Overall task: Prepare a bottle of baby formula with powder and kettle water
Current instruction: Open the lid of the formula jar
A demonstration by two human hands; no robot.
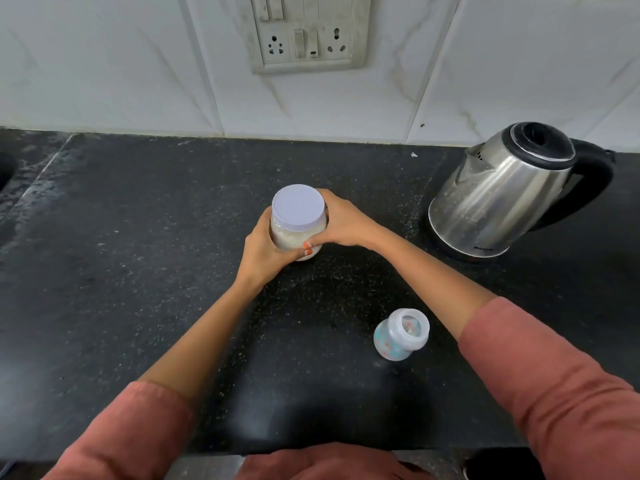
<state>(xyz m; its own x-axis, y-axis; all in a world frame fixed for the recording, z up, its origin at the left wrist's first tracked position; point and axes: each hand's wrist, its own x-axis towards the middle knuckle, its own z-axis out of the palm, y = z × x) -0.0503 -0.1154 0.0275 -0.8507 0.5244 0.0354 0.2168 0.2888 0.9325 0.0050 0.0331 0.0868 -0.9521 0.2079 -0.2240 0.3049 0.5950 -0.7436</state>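
A clear jar of white powder with a pale lilac lid stands on the black counter at the middle. My left hand wraps its left side and my right hand wraps its right side, fingers meeting at the front. The lid is on the jar. A small baby bottle with a white cap and a coloured print stands nearer to me, right of centre, under my right forearm. A steel electric kettle with a black lid and handle sits at the right, spout pointing left.
A white tiled wall rises behind the counter, with a switch and socket plate above the jar. The dark rim of a sink shows at the far left edge. The counter's front edge runs just in front of my body.
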